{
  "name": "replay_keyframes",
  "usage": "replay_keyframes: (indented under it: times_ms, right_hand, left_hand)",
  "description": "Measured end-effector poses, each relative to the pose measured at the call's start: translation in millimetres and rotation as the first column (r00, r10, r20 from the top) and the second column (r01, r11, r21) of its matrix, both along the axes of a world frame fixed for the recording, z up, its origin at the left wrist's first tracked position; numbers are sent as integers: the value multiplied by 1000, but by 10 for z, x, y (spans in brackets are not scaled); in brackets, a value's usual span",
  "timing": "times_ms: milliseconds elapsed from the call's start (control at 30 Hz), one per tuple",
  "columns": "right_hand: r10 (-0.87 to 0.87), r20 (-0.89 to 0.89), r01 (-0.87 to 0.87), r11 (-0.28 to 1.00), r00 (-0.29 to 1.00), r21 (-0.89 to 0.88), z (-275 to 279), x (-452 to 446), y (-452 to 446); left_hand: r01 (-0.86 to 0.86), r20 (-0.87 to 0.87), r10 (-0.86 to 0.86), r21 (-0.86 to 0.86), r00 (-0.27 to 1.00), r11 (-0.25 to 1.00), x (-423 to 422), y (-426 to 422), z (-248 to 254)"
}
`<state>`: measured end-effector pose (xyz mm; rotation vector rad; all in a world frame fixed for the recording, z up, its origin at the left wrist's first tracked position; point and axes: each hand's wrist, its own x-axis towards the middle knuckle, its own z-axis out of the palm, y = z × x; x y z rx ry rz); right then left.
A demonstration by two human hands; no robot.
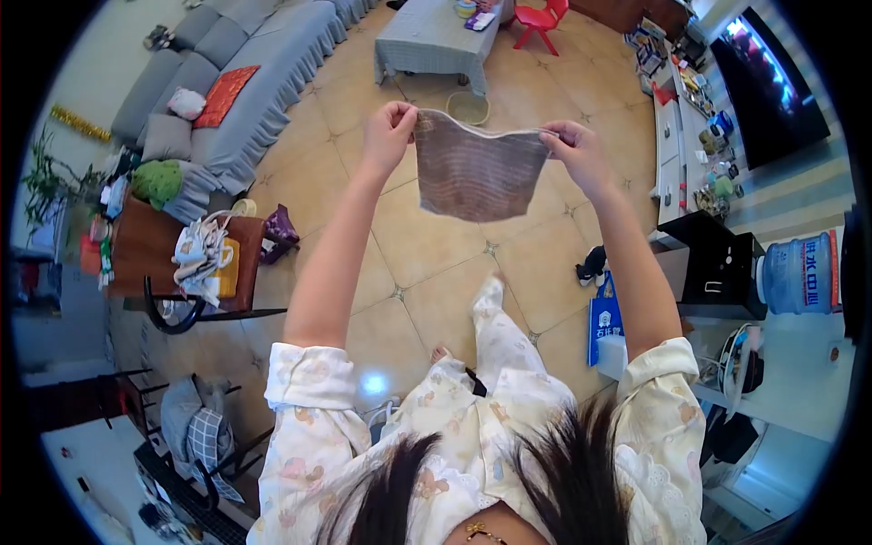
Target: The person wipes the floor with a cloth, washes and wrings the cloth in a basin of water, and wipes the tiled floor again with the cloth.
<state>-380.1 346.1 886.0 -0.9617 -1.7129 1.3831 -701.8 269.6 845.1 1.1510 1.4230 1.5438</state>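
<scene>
A greyish-brown cloth with faint wavy stripes and a pale edge hangs spread out in front of me, above the tiled floor. My left hand pinches its upper left corner. At the upper right corner, my right hand grips it between thumb and fingers. The top edge sags a little between the two hands, and the lower edge hangs loose. Both arms are stretched forward. Just beyond the cloth, a round basin stands on the floor, partly hidden by it.
A covered table and a red chair stand ahead. On the left are a grey sofa and a wooden chair piled with cloths. A TV cabinet, a blue bag and a water bottle line the right.
</scene>
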Motion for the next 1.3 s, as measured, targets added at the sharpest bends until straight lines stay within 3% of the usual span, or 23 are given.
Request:
replay_keyframes:
  times_ms: [200,367,433,533,833,933,1000,1033,1133,1233,1300]
  right_hand:
    - [-116,145,124,991,983,-49,-991,363,400]
    - [-58,241,108,974,969,-200,-1673,552,719]
    - [-59,209,109,965,976,-240,-1799,488,936]
    - [-54,318,124,971,947,-204,-1849,324,1417]
    - [-41,598,171,972,801,-162,-2210,-275,2885]
    - [-139,551,92,989,823,113,-2577,-375,3360]
    - [-23,663,183,968,748,-173,-2715,-478,3732]
    - [44,703,242,922,710,-302,-2816,-526,3930]
    - [-42,595,314,878,803,-361,-3461,-718,4435]
    - [-126,406,313,845,905,-433,-4414,-959,5018]
    - [-123,406,280,892,906,-354,-5104,-1027,5437]
  left_hand:
    - [78,154,-50,-180,987,981,408,433,-767]
    - [30,168,44,-414,985,910,504,645,-1701]
    - [6,171,77,-441,982,898,479,822,-1801]
    - [-6,190,101,-444,977,896,331,1240,-1887]
    - [-64,-236,-43,-428,971,901,-231,2739,-2248]
    - [26,-154,-168,-660,974,751,-468,3227,-2283]
    - [64,-72,-165,-714,984,697,-552,3536,-2447]
    - [87,-33,-163,-736,986,671,-577,3713,-2581]
    - [48,18,-49,-693,999,720,-597,4185,-3273]
    - [-32,-83,-31,-663,996,748,-671,4733,-4364]
    - [-48,-95,-18,-647,995,761,-734,5149,-4974]
